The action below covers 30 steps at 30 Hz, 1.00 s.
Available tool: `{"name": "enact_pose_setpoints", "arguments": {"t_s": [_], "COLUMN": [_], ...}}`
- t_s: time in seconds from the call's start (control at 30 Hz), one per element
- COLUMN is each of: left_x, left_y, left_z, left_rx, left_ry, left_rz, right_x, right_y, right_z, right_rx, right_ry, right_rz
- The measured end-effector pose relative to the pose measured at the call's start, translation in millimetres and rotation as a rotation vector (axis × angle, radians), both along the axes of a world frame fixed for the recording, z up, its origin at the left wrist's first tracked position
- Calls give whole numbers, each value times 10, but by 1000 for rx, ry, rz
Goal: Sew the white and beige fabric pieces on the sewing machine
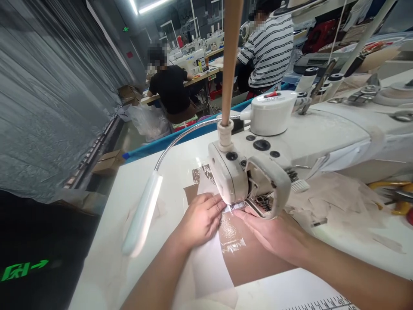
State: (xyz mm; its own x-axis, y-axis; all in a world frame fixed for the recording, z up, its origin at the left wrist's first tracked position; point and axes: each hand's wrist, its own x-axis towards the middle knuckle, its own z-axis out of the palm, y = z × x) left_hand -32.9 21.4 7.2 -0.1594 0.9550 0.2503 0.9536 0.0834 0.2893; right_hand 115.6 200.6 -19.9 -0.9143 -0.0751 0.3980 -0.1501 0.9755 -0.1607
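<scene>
My left hand point(204, 217) bears on a strip of pale fabric point(209, 267), fingers bent and gathered at its edge, their tips close to the presser foot point(237, 206) of a white sewing machine point(227, 176). On the other side, my right hand point(274, 234) lies on brown fabric point(254, 262), index finger stretched toward the foot; the machine head hides some of its fingers. Shiny clear film point(234, 245) covers part of the brown fabric between my hands. The pale strip overlaps the brown fabric and runs under the machine head.
A lamp point(143, 215) on a bendy neck hangs left of my hands. Crumpled sheer fabric point(335, 202) and yellow-handled scissors point(392, 187) lie at right. A ruler scale point(325, 303) marks the front edge. Two people sit at machines beyond; cardboard boxes point(108, 161) stand on the floor.
</scene>
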Motion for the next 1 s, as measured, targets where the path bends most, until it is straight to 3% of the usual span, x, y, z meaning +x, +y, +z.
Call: {"name": "enact_pose_setpoints", "arguments": {"t_s": [0.23, 0.33, 0.47, 0.6, 0.73, 0.87, 1.0], "left_x": [25, 17, 76, 364, 747, 966, 1005], "left_y": [-30, -48, -100, -210, -342, -411, -377], "left_z": [12, 2, 36, 205, 370, 389, 361], "left_rx": [69, 70, -47, -223, -354, -357, -332], "left_ry": [-55, -46, 26, 12, -149, -259, -293], "left_rz": [33, 129, 262, 358, 379, 413, 434], "right_x": [1, 8, 17, 29, 81, 150, 180], "right_y": [5, -5, -8, 4, 8, -8, -46], "right_z": [42, 69, 96, 116, 154, 225, 233], "right_rx": [-103, -115, -133, -171, -198, -197, -171], "right_ry": [28, -9, -69, -119, -143, -190, -215], "right_rz": [23, 10, 4, 65, 170, 278, 335]}}
